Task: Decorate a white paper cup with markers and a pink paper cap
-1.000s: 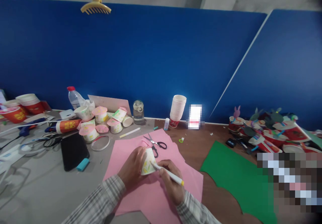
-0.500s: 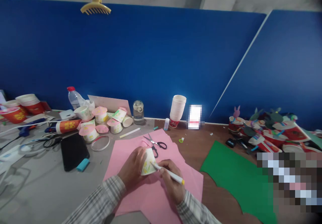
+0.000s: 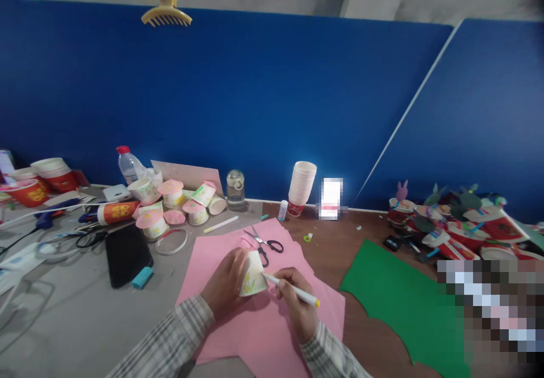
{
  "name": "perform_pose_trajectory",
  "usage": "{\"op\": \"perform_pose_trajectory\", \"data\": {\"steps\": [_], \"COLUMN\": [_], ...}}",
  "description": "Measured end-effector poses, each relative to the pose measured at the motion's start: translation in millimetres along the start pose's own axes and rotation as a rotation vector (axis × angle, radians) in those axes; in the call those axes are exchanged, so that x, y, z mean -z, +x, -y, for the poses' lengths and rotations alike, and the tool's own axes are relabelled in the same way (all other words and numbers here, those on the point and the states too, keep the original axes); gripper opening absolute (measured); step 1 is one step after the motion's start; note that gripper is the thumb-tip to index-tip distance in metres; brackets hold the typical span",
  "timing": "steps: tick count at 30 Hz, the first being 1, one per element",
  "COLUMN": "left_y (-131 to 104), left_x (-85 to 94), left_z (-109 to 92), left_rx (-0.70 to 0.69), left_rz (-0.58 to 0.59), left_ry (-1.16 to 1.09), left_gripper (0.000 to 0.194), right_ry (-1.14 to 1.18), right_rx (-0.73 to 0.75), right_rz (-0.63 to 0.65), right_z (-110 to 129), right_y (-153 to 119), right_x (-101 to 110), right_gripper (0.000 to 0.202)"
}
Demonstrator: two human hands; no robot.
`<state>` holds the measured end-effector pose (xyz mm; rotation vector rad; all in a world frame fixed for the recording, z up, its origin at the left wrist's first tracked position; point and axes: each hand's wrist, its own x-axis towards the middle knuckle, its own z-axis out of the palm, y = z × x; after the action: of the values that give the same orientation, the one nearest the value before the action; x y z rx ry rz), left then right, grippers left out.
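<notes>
Since a second ago little has changed: both hands stay on the same small cup, and the marker's yellow rear end now points a little further right and lower, while the whole scene has shifted slightly as the head moved.

At the far left, red paper cups [image 3: 55, 175] sit on the grey table [image 3: 68, 315] beside a black phone [image 3: 124, 253]. A cluster of decorated cups with pink tops [image 3: 170, 208] lies behind a ring of tape [image 3: 171, 241]. Further right, the left hand [image 3: 225, 285] is wrapped around the paper cup [image 3: 254, 273], fingers closed on its far side. The cup is white with yellow and green drawing on its wall, held tilted with the narrow base up, just above the pink paper sheet [image 3: 259, 321]. Scissors [image 3: 266, 244] lie on that sheet just behind the cup. The right hand [image 3: 297, 304] pinches a white marker [image 3: 293, 291], fingers together on its barrel, its tip touching the cup's side. A stack of white cups [image 3: 301, 188] stands by the blue wall [image 3: 255, 94]. A green paper sheet [image 3: 399, 304] lies on the brown table to the right, and a heap of finished cup crafts [image 3: 459, 222] sits beyond it.
</notes>
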<state>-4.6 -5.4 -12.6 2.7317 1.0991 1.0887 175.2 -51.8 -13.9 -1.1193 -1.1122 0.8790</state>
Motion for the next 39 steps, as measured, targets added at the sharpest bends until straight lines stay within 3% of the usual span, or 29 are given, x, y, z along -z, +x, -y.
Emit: {"op": "perform_pose_trajectory", "data": {"steps": [16, 31, 39], "left_y": [0.8, 0.3, -0.2], "left_x": [-0.4, 1.5, 0.1], "left_z": [-1.5, -3.2, -0.4], "left_rx": [-0.016, 0.0, 0.005], "left_rz": [-0.021, -0.008, 0.001], "left_ry": [0.003, -0.025, -0.024], "left_gripper": [0.083, 0.086, 0.086], "right_ry": [0.015, 0.05, 0.079], "right_rx": [-0.032, -0.082, -0.053], "right_rz": [0.055, -0.045, 0.058], "right_z": [0.4, 2.2, -0.4], "right_y": [-5.2, 0.6, -7.7], "right_x": [-1.6, -5.5, -1.2], "right_gripper": [0.015, 0.017, 0.015]}}
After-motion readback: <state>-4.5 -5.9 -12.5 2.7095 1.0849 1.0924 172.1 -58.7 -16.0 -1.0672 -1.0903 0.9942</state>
